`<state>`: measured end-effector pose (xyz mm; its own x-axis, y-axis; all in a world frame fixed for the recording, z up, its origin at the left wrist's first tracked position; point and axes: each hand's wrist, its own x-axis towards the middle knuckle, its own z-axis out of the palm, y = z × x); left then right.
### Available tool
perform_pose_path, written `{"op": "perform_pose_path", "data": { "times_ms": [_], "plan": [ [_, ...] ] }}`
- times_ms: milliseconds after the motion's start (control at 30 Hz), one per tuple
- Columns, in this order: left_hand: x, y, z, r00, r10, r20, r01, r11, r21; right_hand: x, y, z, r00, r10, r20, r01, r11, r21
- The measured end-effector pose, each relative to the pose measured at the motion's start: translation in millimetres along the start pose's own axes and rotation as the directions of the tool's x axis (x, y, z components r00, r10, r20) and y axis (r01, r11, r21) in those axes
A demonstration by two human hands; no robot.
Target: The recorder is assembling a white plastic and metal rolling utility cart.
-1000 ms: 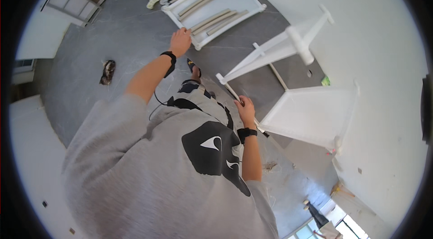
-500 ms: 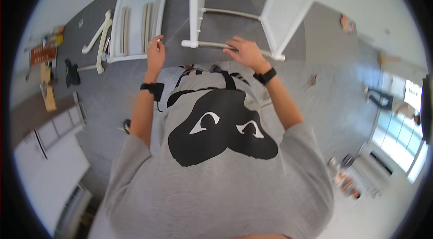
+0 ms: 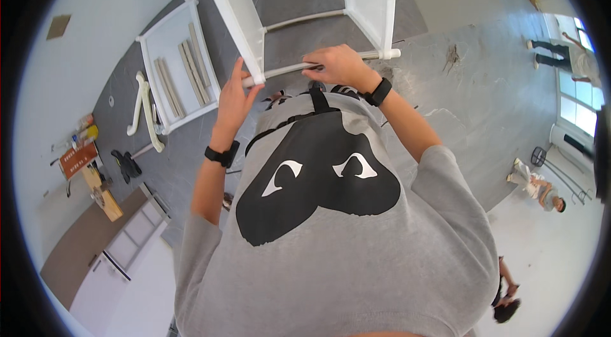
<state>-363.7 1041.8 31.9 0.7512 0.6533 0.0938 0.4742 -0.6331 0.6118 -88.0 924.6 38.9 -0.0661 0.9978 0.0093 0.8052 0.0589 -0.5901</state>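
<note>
A white panelled frame (image 3: 375, 6) stands on the dark table in front of me, two side panels joined by grey tubes. My left hand (image 3: 237, 105) is closed about the white corner end (image 3: 249, 82) of the near tube, thumb and fingers on either side. Farther right, my right hand (image 3: 344, 68) wraps over that grey tube (image 3: 285, 71) from above. Its fingers hide part of the tube, and a small dark patch beneath them cannot be made out. Behind it, a second grey tube (image 3: 304, 20) spans the panels.
To the left lies a white tray-like panel (image 3: 153, 60) holding several loose grey tubes (image 3: 194, 70). Beside it are curved white pieces (image 3: 147, 105). A wooden stool-like object (image 3: 102, 194) stands at the far left. Other people (image 3: 541, 189) are off to the right.
My left hand has moved from beside the tray to the frame's left corner and closed on it. My right hand stays on the near tube. The view has turned.
</note>
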Motion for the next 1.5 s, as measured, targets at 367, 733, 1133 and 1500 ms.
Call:
{"op": "perform_pose_path", "data": {
  "times_ms": [367,733,1133,1500],
  "plan": [
    [0,20,-10,0.97,-0.098,0.224,0.114,0.992,-0.061,-12,-9,4,0.98,0.119,0.158,-0.113,0.993,-0.046],
    [4,45,-18,0.957,-0.165,0.237,0.186,0.98,-0.07,3,-8,-11,0.997,0.053,0.056,-0.033,0.951,-0.309],
    [16,79,-57,0.97,0.23,0.08,-0.243,0.915,0.321,-2,-17,-15,0.998,0.051,0.046,-0.036,0.96,-0.277],
    [55,26,-50,0.797,0.553,0.243,-0.602,0.693,0.396,4,-23,-48,0.997,0.048,0.059,-0.026,0.944,-0.33]
  ]
}}
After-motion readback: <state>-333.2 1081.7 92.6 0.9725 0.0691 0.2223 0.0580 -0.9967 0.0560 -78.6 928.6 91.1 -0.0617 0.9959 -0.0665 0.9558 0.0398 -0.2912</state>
